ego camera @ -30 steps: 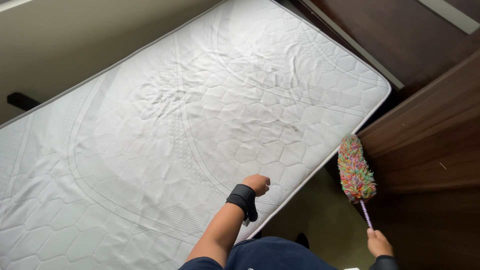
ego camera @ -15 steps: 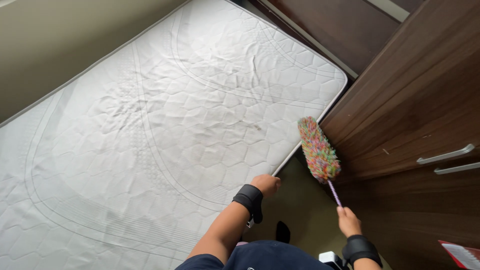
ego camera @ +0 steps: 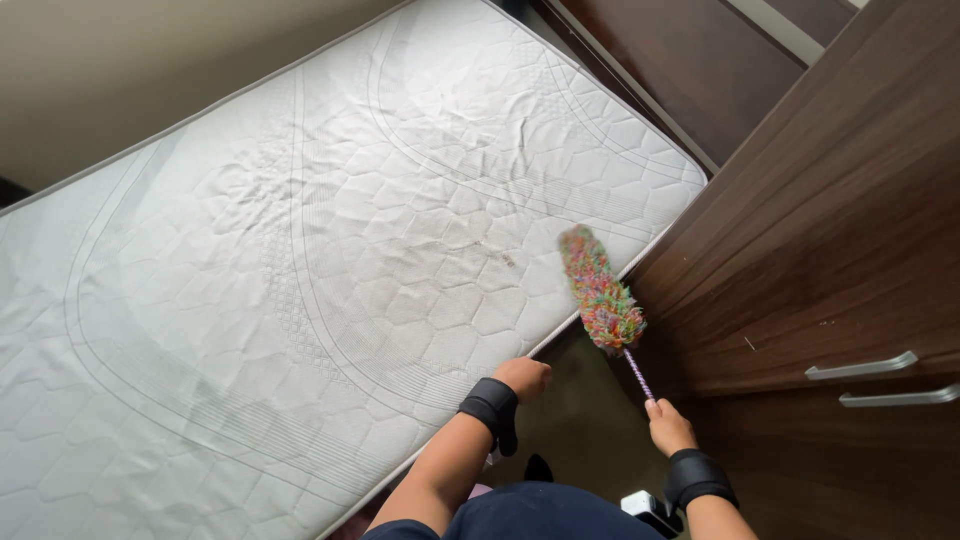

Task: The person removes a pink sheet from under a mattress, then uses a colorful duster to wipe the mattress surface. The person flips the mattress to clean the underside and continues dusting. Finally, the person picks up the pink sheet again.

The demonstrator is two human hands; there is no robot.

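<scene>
"Two hands show?"

"Yes. The right hand (ego camera: 668,424) has its fingers wrapped round a multicoloured duster (ego camera: 600,292), whose fluffy head (slightly blurred) lies over the bare white mattress (ego camera: 300,260) edge, beside a dark wooden wardrobe (ego camera: 830,250)."

"And the left hand (ego camera: 524,378)?"

"Apparently a fist, resting on the mattress edge."

One mattress (ego camera: 300,250), one feather duster (ego camera: 598,290), two drawer handles (ego camera: 862,366), two black wrist straps (ego camera: 490,408)

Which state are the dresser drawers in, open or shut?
Shut. Both drawer fronts behind the two metal handles sit flush with the dark wood dresser, with no gap showing.
</scene>
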